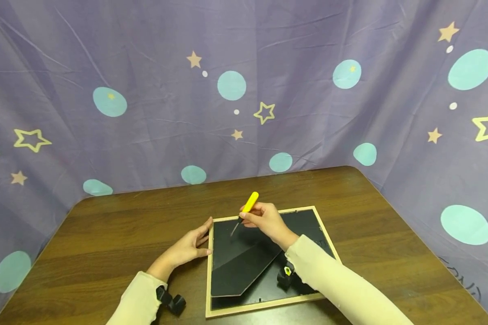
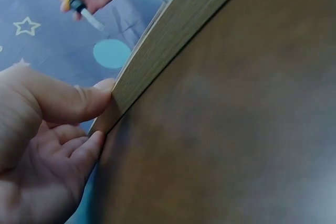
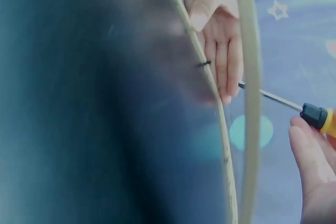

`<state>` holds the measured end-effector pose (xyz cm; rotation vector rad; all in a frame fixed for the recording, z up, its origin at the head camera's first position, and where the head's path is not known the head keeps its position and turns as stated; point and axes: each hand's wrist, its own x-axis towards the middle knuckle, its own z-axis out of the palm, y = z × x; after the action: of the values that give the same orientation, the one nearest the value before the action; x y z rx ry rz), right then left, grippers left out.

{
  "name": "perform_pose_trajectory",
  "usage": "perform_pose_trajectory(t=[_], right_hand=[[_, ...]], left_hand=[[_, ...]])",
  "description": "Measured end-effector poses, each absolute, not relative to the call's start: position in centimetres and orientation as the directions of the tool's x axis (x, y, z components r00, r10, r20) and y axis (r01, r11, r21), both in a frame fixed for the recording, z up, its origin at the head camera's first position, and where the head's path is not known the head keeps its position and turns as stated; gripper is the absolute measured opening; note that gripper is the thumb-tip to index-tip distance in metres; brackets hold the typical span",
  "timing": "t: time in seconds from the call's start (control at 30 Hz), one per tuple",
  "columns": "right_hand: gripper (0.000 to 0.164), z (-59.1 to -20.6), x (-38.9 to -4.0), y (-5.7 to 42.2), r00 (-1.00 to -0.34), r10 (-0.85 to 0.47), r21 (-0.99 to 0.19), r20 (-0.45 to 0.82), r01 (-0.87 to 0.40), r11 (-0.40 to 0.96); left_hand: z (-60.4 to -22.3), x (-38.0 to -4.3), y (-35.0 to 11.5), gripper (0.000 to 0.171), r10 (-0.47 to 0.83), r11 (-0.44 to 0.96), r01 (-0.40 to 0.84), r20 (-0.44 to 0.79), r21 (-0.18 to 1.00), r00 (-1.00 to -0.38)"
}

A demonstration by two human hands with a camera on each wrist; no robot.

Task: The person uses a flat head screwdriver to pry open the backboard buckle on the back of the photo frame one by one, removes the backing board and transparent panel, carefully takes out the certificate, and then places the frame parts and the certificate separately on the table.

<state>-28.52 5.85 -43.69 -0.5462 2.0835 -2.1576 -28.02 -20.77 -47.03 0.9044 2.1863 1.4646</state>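
A wooden picture frame [image 1: 264,306] lies back side up on the table, its black backing board [image 1: 301,221] showing. Across the lower left of that board extends a black stand flap [image 1: 240,271] with angled corners. My right hand [image 1: 268,222] holds a screwdriver [image 1: 250,202] with a yellow handle, its metal shaft slanting down over the upper left of the board. At the frame's left side, my left hand [image 1: 189,246] rests with extended fingers and thumb against the edge. The left wrist view shows the thumb [image 2: 79,100] touching the frame's wooden side [image 2: 157,40].
The brown wooden table [image 1: 126,225] surrounds the frame. Behind it hangs a purple curtain [image 1: 158,90] with stars and turquoise dots. Black wrist-worn devices sit on both wrists, the left device [image 1: 171,301] beside the frame and the right device [image 1: 285,275] over it.
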Motion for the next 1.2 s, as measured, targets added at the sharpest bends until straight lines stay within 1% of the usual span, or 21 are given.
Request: perform_pose_trajectory(t=[0.13,0.27,0.33,0.4,0.5,0.57,0.7,0.8,0.87,1.03,1.2], right_hand=[[0.034,-43.9,-29.0,7.3,-0.93,-0.316,-0.982,0.187,-0.166,-0.092],[0.034,-44.1,-29.1,7.5,-0.926,-0.332,-0.982,0.182,-0.153,-0.11],[0.033,-44.3,-29.1,7.4,-0.926,-0.335,-0.983,0.175,-0.146,-0.108],[0.032,-44.4,-29.2,7.4,-0.925,-0.34,-0.984,0.169,-0.14,-0.109],[0.033,-44.7,-29.4,7.4,-0.922,-0.348,-0.984,0.168,-0.135,-0.117],[0.035,-44.8,-29.5,7.6,-0.92,-0.354,-0.983,0.169,-0.131,-0.129],[0.037,-45.0,-29.7,8.1,-0.922,-0.349,-0.982,0.168,-0.124,-0.145],[0.038,-45.0,-29.6,8.4,-0.924,-0.344,-0.981,0.168,-0.122,-0.149],[0.038,-44.9,-29.4,8.5,-0.924,-0.344,-0.982,0.165,-0.121,-0.147],[0.038,-44.9,-29.3,8.6,-0.922,-0.352,-0.983,0.161,-0.119,-0.138],[0.035,-44.8,-29.4,8.7,-0.922,-0.351,-0.984,0.161,-0.121,-0.132]], left_hand=[[-46.7,-29.6,-20.7,0.088,0.721,0.287,0.349,0.039,0.892,-0.692],[-46.4,-30.6,-21.1,0.087,0.746,0.314,0.367,0.011,0.876,-0.666],[-46.4,-30.6,-21.1,0.086,0.732,0.326,0.354,0.003,0.876,-0.681],[-46.5,-30.0,-21.0,0.083,0.7,0.33,0.332,0.007,0.884,-0.714],[-46.7,-28.2,-20.6,0.083,0.641,0.316,0.268,0.004,0.91,-0.768],[-46.8,-26.6,-20.4,0.085,0.619,0.28,0.221,0.0,0.934,-0.786],[-47.2,-24.0,-20.3,0.092,0.619,0.2,0.132,-0.02,0.971,-0.785],[-47.3,-22.5,-20.2,0.092,0.616,0.167,0.111,-0.016,0.98,-0.788],[-47.3,-21.9,-20.1,0.091,0.607,0.169,0.105,-0.02,0.98,-0.795],[-47.3,-21.4,-20.0,0.087,0.588,0.192,0.111,-0.024,0.975,-0.808],[-46.9,-22.3,-20.3,0.087,0.584,0.227,0.139,-0.021,0.964,-0.812]])
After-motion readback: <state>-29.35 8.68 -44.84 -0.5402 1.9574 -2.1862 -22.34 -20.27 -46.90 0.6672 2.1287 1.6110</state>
